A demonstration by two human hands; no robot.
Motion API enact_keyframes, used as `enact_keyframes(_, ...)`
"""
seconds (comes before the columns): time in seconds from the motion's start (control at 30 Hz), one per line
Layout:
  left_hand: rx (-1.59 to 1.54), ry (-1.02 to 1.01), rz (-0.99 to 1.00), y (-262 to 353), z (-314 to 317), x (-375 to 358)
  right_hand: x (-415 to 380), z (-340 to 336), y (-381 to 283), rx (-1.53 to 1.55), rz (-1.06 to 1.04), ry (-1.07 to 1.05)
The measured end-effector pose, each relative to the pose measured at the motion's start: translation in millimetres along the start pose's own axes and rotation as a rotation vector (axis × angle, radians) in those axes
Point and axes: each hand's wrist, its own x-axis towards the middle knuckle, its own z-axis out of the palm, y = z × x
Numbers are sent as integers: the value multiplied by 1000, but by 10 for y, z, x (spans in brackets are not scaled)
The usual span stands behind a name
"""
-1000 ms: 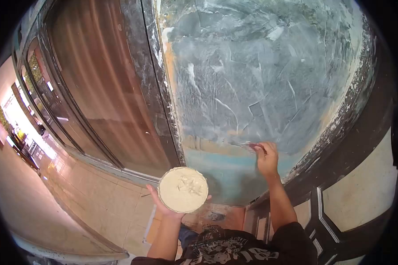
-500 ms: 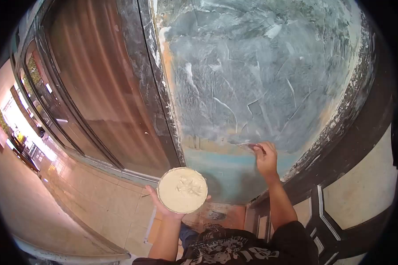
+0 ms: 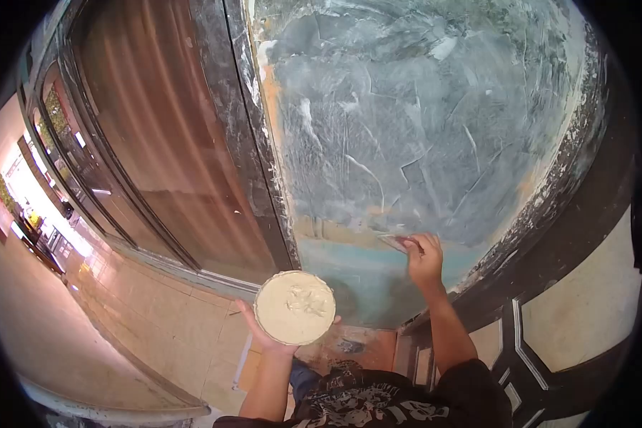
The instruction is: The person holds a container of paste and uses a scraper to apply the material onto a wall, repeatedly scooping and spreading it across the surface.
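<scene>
My left hand [image 3: 269, 335] is wrapped round the underside of a round tub [image 3: 289, 314] filled with cream-coloured paste, its surface rough near the right side. My right hand [image 3: 425, 258] pinches the handle of a small putty knife [image 3: 396, 242], whose thin blade points left against the wall. The wall [image 3: 421, 143] is coated with streaky grey-white filler above, while a blue-green and tan band shows lower down, around the knife. The blade's edge is hard to make out.
To the left stands a window [image 3: 164, 121] with a brown curtain behind dark frames. A tiled floor [image 3: 171, 321] runs below it. On the right is a dark panelled door [image 3: 585, 292]. A rust-coloured board lies beyond my torso.
My right hand has moved slightly down and left with the putty knife, and the blade now tilts more. My left hand and the tub have stayed nearly still.
</scene>
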Motion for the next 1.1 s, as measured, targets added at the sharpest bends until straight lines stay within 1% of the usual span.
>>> enact_keyframes(0.07,19,9,-2,-4,-24,-19,-103,2,25,-8,-36,-78)
enact_keyframes(0.1,37,14,-4,-8,-28,-20,-173,37,69,-9,-37,-75)
enact_keyframes(0.2,52,-4,-1,-5,11,-30,-241,135,129,-43,-23,-190)
enact_keyframes(0.23,52,-3,-2,-7,26,-39,-205,120,101,-43,-22,-190)
enact_keyframes(0.3,75,-27,-17,-11,57,-25,-77,61,38,18,-27,-102)
enact_keyframes(0.33,75,-27,-17,-16,58,-23,-13,-11,-29,19,-27,-102)
enact_keyframes(0.4,-24,-47,-16,-32,53,-19,124,-220,-213,182,26,-115)
enact_keyframes(0.43,-25,-43,-16,-41,63,-21,184,-352,-343,182,28,-119)
enact_keyframes(0.5,-38,-49,-31,-60,108,8,292,-613,-628,224,-232,-152)
enact_keyframes(0.53,-41,-48,-30,-74,143,24,309,-687,-713,254,-310,-179)
enact_keyframes(0.57,-59,-14,-26,-89,192,37,341,-762,-829,254,-312,-182)
enact_keyframes(0.63,-79,25,-24,-93,302,38,380,-886,-1083,209,-600,-341)
enact_keyframes(0.67,-58,-4,-8,-86,367,39,379,-914,-1178,209,-599,-343)
enact_keyframes(0.73,-35,-39,6,-62,385,55,374,-941,-1349,190,-775,-394)
enact_keyframes(0.77,-61,-8,61,-41,343,83,373,-950,-1431,187,-778,-391)
enact_keyframes(0.8,-85,23,115,-22,314,102,366,-957,-1505,167,-806,-433)
enact_keyframes(0.83,-82,20,112,-7,305,110,348,-953,-1555,146,-832,-474)
enact_keyframes(0.9,63,42,173,14,305,125,297,-903,-1579,106,-852,-473)
enact_keyframes(1.0,68,-10,132,57,330,116,254,-836,-1626,56,-875,-471)
enact_keyframes(1.1,89,-3,145,104,283,112,224,-763,-1678,56,-873,-468)
